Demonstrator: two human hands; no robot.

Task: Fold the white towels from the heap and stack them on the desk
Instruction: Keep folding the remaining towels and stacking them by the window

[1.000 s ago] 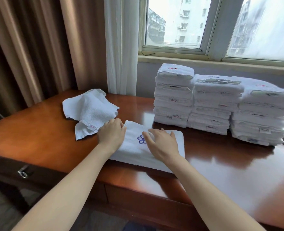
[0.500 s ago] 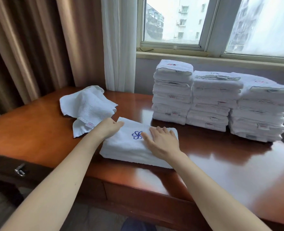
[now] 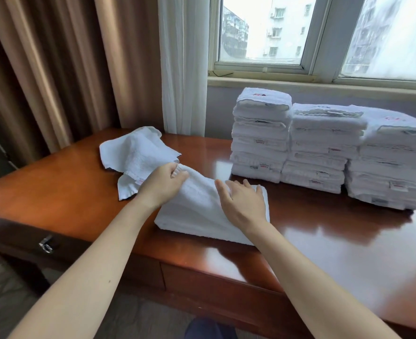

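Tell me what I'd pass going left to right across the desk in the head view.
From the left: loose towel → left hand → right hand → tallest stack → middle stack → right stack. The towel being folded spans both hands, so it is left out.

Glossy wooden desk (image 3: 324,241) (mirror-like), matt terry-cloth towel (image 3: 197,206)

place: hotel room | evidence: wooden desk (image 3: 55,192), heavy curtains (image 3: 55,69), window (image 3: 263,33), stacked white towels (image 3: 324,148)
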